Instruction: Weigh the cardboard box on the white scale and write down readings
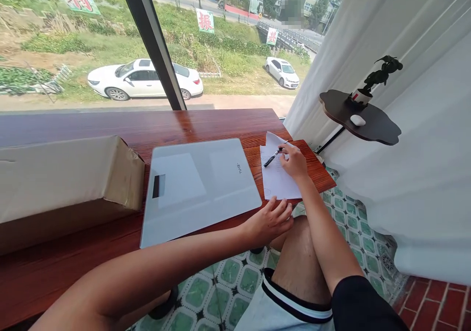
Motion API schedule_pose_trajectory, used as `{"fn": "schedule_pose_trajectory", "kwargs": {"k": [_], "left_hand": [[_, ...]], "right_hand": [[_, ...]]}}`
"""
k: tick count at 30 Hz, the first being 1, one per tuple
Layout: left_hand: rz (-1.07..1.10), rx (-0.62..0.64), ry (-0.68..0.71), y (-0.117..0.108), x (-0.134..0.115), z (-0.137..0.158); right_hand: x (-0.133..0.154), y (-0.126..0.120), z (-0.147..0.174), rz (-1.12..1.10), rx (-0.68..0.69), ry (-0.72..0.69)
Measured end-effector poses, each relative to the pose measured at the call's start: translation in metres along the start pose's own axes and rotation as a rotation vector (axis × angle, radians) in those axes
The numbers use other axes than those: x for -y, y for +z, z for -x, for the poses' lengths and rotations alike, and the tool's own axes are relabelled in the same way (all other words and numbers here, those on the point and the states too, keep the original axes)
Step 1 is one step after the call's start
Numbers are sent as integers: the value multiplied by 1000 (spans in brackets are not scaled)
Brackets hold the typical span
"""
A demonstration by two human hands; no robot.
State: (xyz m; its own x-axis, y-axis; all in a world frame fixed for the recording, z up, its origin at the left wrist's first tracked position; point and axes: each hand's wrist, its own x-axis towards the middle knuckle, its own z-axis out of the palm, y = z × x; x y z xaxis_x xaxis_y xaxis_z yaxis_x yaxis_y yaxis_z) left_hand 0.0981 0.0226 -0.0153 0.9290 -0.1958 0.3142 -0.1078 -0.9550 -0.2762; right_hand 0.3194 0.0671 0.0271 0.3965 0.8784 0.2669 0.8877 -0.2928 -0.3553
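My right hand (294,162) is over sheets of white paper (274,184) at the table's right end. Its thumb and fingers close around the rear part of a black-and-clear pen (271,159), which slants across the paper with its dark end toward the left. Handwriting shows faintly on the top sheet, and part of it is hidden under the hand. My left hand (270,220) rests at the table's front edge, just below the paper. Its fingers are loosely apart, with nothing seen in them.
A glass-topped scale (206,184) lies left of the paper on the reddish wooden table (228,120). Farther left stands a cardboard box (66,174). A small dark side table (379,127) holds a potted plant (362,95) and a white stone-like object (357,120) beside the curtain (415,193).
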Motion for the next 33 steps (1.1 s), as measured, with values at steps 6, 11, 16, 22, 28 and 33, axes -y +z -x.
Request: {"fn": "schedule_pose_trajectory", "kwargs": {"k": [6, 11, 16, 22, 28, 33], "left_hand": [[10, -28, -18, 2, -1, 0], [29, -20, -37, -3, 0, -1], [48, -7, -39, -6, 1, -1], [63, 20, -32, -7, 2, -2], [58, 35, -29, -6, 2, -2], [51, 33, -35, -6, 1, -2]], "right_hand": [[0, 0, 0, 41, -168, 9], [1, 6, 0, -113, -274, 26], [1, 10, 0, -411, -197, 104], [-1, 15, 0, -491, -106, 182], [-1, 20, 1, -557, -19, 237], [0, 20, 0, -571, 9, 264]]}}
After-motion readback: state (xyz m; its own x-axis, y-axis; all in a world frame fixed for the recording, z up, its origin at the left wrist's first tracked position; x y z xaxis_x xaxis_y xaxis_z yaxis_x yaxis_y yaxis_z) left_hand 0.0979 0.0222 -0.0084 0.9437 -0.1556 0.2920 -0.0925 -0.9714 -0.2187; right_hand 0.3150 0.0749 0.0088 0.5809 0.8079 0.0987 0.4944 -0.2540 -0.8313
